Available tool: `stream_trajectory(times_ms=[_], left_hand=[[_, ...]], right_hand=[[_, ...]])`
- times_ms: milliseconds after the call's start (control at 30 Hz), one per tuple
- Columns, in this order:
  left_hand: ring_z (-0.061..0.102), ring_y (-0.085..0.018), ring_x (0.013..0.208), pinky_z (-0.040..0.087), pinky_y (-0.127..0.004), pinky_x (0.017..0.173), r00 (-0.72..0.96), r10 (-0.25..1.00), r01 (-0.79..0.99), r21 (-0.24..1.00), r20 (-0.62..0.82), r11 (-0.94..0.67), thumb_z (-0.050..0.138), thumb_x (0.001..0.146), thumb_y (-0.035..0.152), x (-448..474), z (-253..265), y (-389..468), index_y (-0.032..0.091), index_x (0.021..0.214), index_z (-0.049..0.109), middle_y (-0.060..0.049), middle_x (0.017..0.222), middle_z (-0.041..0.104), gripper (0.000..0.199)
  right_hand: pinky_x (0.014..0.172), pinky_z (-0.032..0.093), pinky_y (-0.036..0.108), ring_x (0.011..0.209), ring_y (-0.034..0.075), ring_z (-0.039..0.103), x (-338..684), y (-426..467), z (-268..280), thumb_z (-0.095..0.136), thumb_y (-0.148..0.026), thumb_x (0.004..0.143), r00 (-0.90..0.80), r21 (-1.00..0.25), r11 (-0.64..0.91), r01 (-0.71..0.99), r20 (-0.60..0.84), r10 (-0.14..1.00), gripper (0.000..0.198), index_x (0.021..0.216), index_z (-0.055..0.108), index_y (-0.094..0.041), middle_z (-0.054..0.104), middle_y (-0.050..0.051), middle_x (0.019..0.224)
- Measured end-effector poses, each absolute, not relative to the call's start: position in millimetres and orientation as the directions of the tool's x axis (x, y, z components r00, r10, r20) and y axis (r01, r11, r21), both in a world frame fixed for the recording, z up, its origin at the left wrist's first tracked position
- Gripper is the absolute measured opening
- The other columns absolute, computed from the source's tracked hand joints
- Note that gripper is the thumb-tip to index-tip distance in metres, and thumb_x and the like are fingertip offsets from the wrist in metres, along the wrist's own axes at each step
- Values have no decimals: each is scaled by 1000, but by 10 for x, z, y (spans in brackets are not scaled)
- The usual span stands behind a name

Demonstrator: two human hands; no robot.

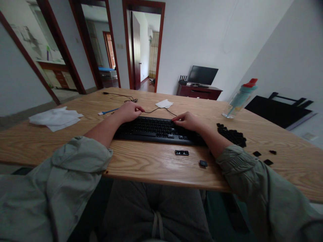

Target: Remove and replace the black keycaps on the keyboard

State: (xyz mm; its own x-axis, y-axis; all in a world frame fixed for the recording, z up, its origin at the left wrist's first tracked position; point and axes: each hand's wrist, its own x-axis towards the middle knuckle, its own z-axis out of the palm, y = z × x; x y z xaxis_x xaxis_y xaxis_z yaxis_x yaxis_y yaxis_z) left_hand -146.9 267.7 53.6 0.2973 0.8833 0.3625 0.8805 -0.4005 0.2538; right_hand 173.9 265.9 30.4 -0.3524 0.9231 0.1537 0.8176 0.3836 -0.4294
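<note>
A black keyboard point(145, 127) lies on the wooden table in front of me, its keys facing up. My left hand point(130, 111) rests at its far left edge, fingers bent and somewhat apart, with nothing visible in them. Over the upper right part is my right hand point(187, 120), its fingertips drawn together at the keys; whatever may be between them is too small to make out. A thin black cable point(157, 108) runs behind the keyboard. Nearer to me lie a narrow dark strip-shaped piece point(181, 153) and a loose dark keycap point(203, 163).
Right of my forearm is a heap of black keycaps point(233, 136), with several loose dark pieces point(268, 162) beyond. A clear bottle with a red lid point(237, 101) stands behind. White tissues point(57, 117), a small paper point(164, 103) and a blue brush-like tool point(108, 111) also lie here.
</note>
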Motion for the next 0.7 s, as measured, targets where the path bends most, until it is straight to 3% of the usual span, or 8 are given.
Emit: stream_trajectory(times_ms=[200, 400, 700], left_hand=[[70, -20, 96, 52, -27, 89, 474, 816, 786, 259, 330, -561, 56, 87, 22, -829, 418, 2672, 21, 117, 77, -5, 107, 78, 37], [69, -21, 105, 51, -28, 92, 605, 753, 728, 203, 259, -655, 56, 92, 33, -294, 235, 2763, 35, 118, 76, 0, 114, 77, 33], [69, -25, 103, 51, -33, 89, 556, 780, 774, 162, 286, -612, 55, 91, 36, -256, 178, 2784, 32, 115, 78, -4, 108, 78, 33]], right_hand=[[92, 52, 31, 95, 21, 71, 1773, 2673, 268, 58, -20, 88, -474, -397, 522, 755, 220, 852, 32, 112, 79, -20, 78, 6, 108], [98, 51, 34, 102, 23, 71, 1789, 2732, 148, 58, -19, 87, -456, -390, 523, 758, 258, 852, 33, 112, 79, -20, 78, 5, 110], [99, 50, 35, 105, 24, 70, 1746, 2722, 99, 57, -11, 85, -433, -356, 503, 788, 261, 863, 36, 110, 80, -22, 77, 5, 112]])
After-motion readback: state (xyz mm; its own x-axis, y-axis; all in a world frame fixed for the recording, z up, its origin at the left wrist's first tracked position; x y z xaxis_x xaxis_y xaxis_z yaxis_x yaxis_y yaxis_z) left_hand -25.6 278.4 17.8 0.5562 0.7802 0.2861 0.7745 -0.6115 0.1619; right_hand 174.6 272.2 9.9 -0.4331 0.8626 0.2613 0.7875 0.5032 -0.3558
